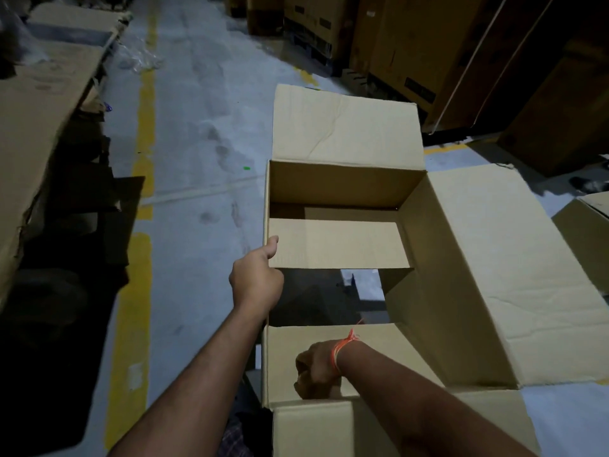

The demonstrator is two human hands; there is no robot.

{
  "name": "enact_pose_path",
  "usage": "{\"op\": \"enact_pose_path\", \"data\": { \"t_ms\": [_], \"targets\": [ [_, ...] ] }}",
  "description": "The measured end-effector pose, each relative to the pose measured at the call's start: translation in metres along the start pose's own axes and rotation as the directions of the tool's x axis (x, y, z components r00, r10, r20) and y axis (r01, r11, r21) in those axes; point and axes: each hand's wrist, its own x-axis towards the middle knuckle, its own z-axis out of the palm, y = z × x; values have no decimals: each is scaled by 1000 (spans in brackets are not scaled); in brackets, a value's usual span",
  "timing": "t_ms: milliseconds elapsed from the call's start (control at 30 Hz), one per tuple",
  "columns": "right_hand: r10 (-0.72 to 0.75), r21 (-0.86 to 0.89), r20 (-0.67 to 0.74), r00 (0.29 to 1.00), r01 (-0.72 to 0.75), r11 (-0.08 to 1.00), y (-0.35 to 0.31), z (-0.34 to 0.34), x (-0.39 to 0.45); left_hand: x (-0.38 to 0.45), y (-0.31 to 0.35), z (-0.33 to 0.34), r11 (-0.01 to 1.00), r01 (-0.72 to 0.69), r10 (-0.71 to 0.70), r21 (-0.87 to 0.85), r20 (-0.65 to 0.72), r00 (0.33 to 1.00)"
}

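Box (pixel 461 258) sitting open on floor (pixel 197 159). My left grip (pixel 257 278) pinching far flap (pixel 336 244) at corner, thumb on top; right grip (pixel 316 371) curled on near flap (pixel 329 338), hold unclear. Risking flaps springing up, corner creasing, if I'm pressing unevenly.

I see open floor (pixel 197 143) running up the left centre of the frame, hemmed in by flattened cardboard (pixel 39 103) along the left edge and stacked cartons (pixel 412 44) at upper right. The box (pixel 346 183) at centre gapes open from above, and its spread flaps block the right side.
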Motion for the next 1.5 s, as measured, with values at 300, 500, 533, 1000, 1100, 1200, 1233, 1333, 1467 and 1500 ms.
{"op": "enact_pose_path", "data": {
  "t_ms": [300,500,533,1000,1100,1200,1233,1333,1467,1500],
  "targets": [
    [-59,29,-800,597,136,990,18,-77,14,10,1,2,988,115,-111,-105,38,993],
    [-13,23,-725,688,43,999,17,-114,52,15,-3,4,998,38,-39,41,36,999],
    [-2,17,-704,710,20,1000,16,-116,60,15,-4,4,997,17,-20,80,39,999],
    [235,519,-631,740,177,837,24,-209,109,14,-4,1,902,-200,108,382,249,962],
    [240,570,-624,744,222,791,27,-207,104,15,-2,3,885,-221,126,410,245,961],
    [212,561,-609,764,226,796,30,-180,101,18,-5,7,894,-191,102,406,231,968],
    [191,557,-587,787,221,801,31,-165,99,20,-6,8,900,-168,80,402,227,971],
    [98,540,-446,890,180,822,28,-106,88,23,-11,9,910,-123,51,397,186,981],
    [61,292,-148,987,-16,956,34,-35,78,27,-21,16,895,-132,79,425,141,987],
    [56,223,-84,995,-36,974,35,-25,72,29,-23,17,894,-129,80,428,131,988]
  ]
}}
